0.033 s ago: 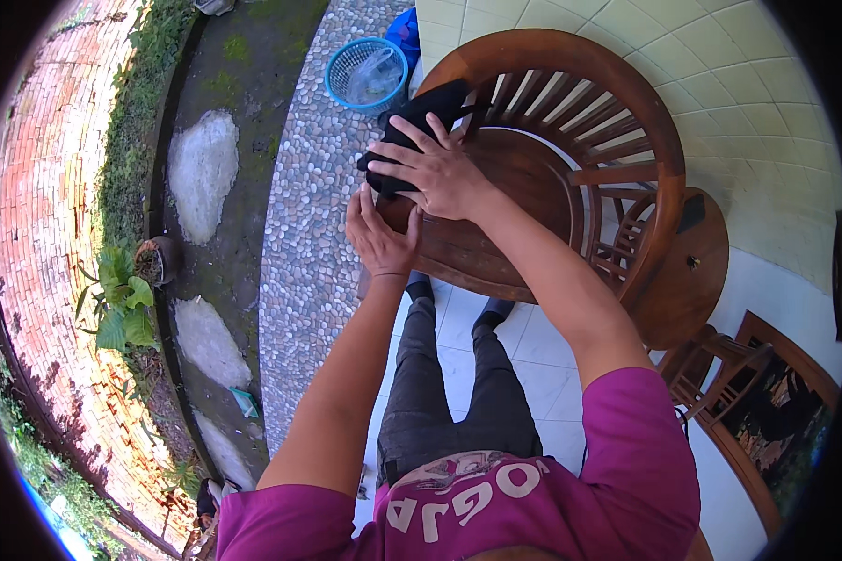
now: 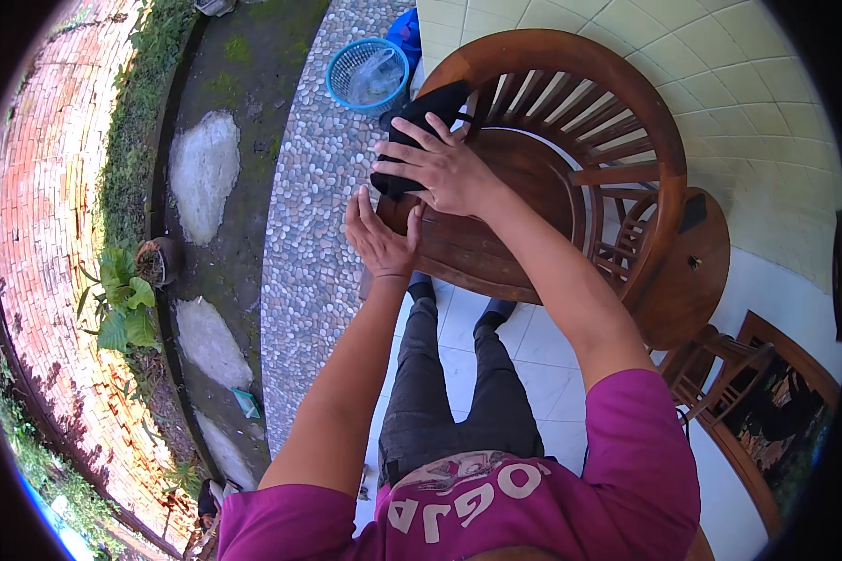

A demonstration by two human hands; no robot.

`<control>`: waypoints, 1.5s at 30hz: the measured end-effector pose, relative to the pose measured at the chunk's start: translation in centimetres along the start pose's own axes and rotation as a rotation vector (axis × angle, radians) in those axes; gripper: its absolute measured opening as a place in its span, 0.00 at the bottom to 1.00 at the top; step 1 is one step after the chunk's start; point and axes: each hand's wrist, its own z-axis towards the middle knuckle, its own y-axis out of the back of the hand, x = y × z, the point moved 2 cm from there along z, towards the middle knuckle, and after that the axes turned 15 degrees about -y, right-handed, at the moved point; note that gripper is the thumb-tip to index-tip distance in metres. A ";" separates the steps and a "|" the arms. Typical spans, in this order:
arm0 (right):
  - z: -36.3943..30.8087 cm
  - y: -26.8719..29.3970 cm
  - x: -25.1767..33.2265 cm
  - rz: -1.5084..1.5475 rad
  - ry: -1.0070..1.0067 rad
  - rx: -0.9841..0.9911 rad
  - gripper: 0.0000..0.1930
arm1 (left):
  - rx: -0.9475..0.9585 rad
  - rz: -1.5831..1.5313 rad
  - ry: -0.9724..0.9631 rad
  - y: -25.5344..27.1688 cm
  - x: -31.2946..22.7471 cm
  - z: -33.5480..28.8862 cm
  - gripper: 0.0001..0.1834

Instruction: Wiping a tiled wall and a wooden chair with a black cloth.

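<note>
A black cloth item (image 2: 430,107), folded or bunched, lies over the left side of the wooden chair (image 2: 524,238); I cannot make out its exact kind. My right hand (image 2: 446,173) presses on top of it with fingers spread, covering much of it. A small dark loop shows at its right edge. Just below the cloth, my left hand (image 2: 384,238) is at the chair's front left corner, thumb apart from the fingers, holding nothing. Its fingertips come close to the cloth's lower end.
Behind the cloth, a blue plastic basket (image 2: 367,77) with a clear plastic bag stands on the pebbled ledge (image 2: 309,243). A round wooden table (image 2: 692,271) is right of the chair, against a tiled wall (image 2: 767,140). A potted plant (image 2: 126,299) grows at far left.
My right hand and the black cloth have shifted slightly to the right, baring more of the chair's left corner. My left hand stays almost in place.
</note>
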 end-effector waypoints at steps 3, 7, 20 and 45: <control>1.8 0.7 -4.3 -0.047 -0.183 -0.453 0.24 | 0.007 0.009 -0.016 -0.3 0.6 -0.6 0.50; 6.3 0.7 -7.6 -0.206 -0.390 -0.739 0.17 | 0.023 -0.011 -0.028 -0.5 1.2 -1.1 0.46; -0.5 -3.5 1.5 0.057 -0.226 -0.393 0.34 | -0.019 -0.291 0.342 9.2 7.0 -11.3 0.43; -11.8 -12.3 14.9 0.395 -0.407 -0.225 0.39 | 0.489 -0.965 0.279 -0.4 5.9 11.6 0.27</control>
